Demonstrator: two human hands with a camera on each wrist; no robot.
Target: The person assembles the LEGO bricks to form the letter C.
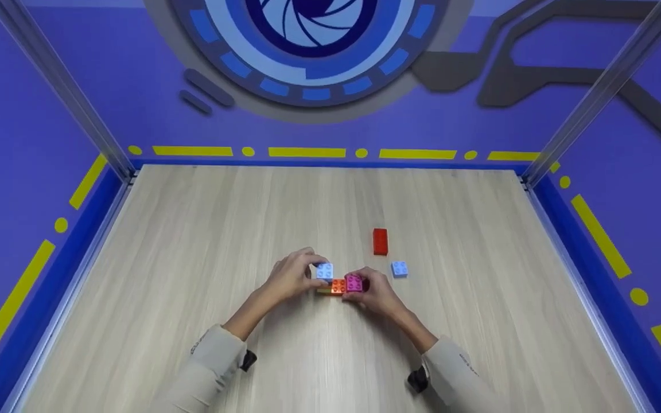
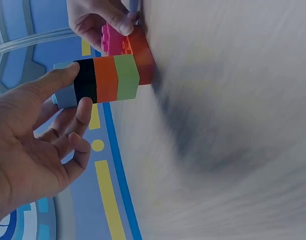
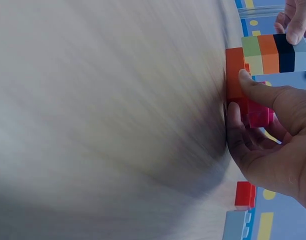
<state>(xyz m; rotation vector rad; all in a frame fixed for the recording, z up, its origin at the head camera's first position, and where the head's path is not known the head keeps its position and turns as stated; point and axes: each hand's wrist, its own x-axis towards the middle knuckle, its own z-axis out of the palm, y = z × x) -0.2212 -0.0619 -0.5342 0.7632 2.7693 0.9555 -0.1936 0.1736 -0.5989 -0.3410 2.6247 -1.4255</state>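
My left hand (image 1: 293, 276) pinches the upper part of a toy brick stack, thumb and fingers at the black brick (image 2: 85, 82) and the light blue brick (image 1: 325, 271) topping it. Below the black one come an orange brick (image 2: 106, 78) and a pale green brick (image 2: 126, 77). This column stands on one end of a long orange-red base brick (image 3: 234, 75), low at the table. A pink brick (image 1: 354, 283) sits at the base's other end. My right hand (image 1: 377, 293) grips that end of the base, thumb and fingers on either side, beside the pink brick.
Beyond my right hand, a red brick (image 1: 380, 241) and a loose light blue brick (image 1: 399, 269) lie on the wooden table (image 1: 221, 218). Blue panels (image 1: 95, 115) with metal posts stand along the back and sides.
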